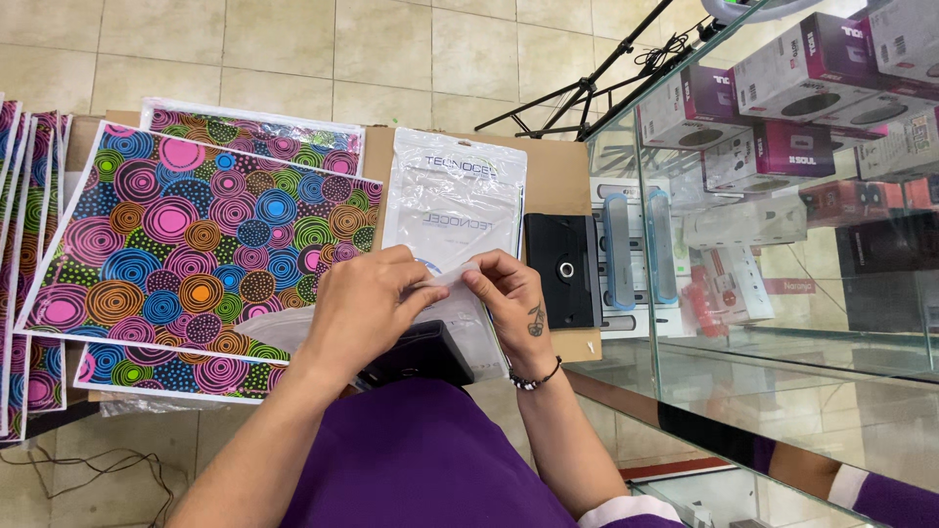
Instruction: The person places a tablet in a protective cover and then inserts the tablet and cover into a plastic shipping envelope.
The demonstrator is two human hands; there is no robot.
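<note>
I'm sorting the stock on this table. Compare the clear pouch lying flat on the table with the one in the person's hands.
The flat pouch lies alone and untouched, while the held pouch is pinched at its mouth by the left hand and right hand. The flat pouch looks empty and smooth; the held pouch is crumpled and sits against a black case. Both are clear plastic with white backing.

The patterned sheets [196, 240] lie left of the plastic bag [452, 200]; the glass case [782, 196] stands right of it.
</note>
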